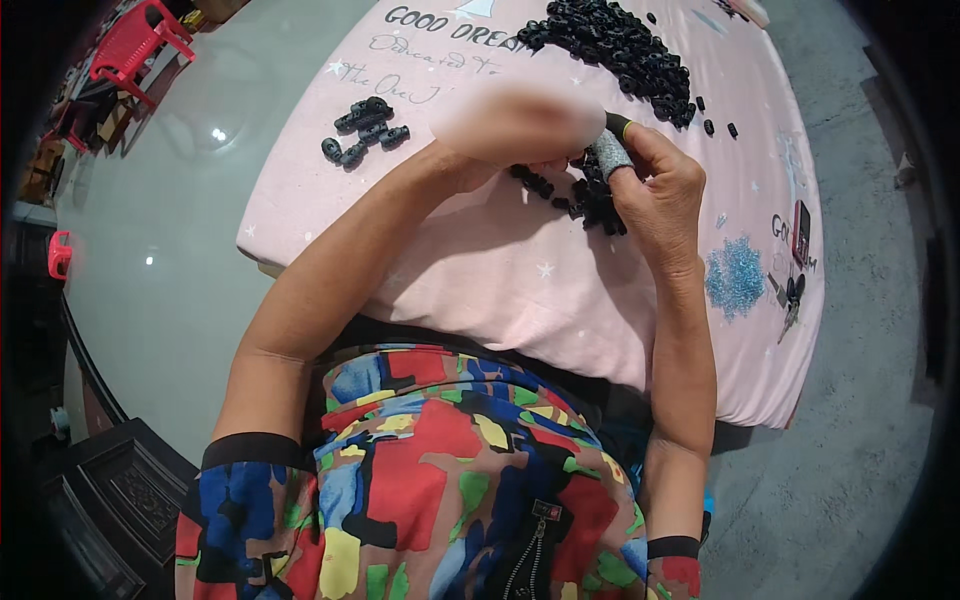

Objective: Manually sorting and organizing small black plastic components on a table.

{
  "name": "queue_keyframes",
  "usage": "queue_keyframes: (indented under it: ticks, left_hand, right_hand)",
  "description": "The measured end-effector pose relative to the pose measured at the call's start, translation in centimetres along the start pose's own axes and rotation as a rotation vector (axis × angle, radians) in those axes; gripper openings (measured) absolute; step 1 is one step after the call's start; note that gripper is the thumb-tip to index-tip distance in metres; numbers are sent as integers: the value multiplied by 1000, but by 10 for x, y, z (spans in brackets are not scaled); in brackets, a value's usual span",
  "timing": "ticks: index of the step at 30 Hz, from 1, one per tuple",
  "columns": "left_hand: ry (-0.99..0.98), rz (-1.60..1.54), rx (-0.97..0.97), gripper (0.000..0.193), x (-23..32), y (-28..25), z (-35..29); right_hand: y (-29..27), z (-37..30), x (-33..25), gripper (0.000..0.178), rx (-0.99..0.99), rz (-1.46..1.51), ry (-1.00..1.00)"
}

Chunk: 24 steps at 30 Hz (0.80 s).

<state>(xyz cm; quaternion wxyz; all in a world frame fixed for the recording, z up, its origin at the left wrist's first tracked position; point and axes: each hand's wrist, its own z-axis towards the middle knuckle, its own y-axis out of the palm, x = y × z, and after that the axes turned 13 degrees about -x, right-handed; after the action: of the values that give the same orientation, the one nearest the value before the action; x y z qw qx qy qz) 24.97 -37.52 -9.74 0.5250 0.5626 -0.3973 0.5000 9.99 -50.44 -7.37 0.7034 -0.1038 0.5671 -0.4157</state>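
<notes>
My left hand (pixel 522 122) is blurred, so its fingers cannot be made out. It meets my right hand (pixel 655 180) above the pink cloth. The right thumb wears a grey wrap (pixel 612 155), and a dark cover with a yellow-green edge sits on a fingertip beside it. Thumb and fingers are pinched together; whatever lies between them is hidden. Just below the hands is a small heap of black barrel-shaped plastic pieces (pixel 597 205). To the left lies a group of joined or larger black pieces (pixel 368 130).
A big pile of black pieces (pixel 620 55) covers the far side of the pink cloth (pixel 470 280). On the right lie a heap of tiny light-blue pieces (pixel 735 278), a red-and-black device (pixel 801 233) and keys (pixel 790 308). A red chair (pixel 135 50) stands far left.
</notes>
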Motion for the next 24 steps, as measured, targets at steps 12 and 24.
queue_keyframes:
  ticks: [12,24]
  left_hand:
    - [-56,-257,-17,25,-2,2,1]
    - [-73,-273,7,23,-3,4,2]
  right_hand:
    - [-2,3,0,25,-53,-141,-155]
    - [1,4,0,32,11,-353,-227]
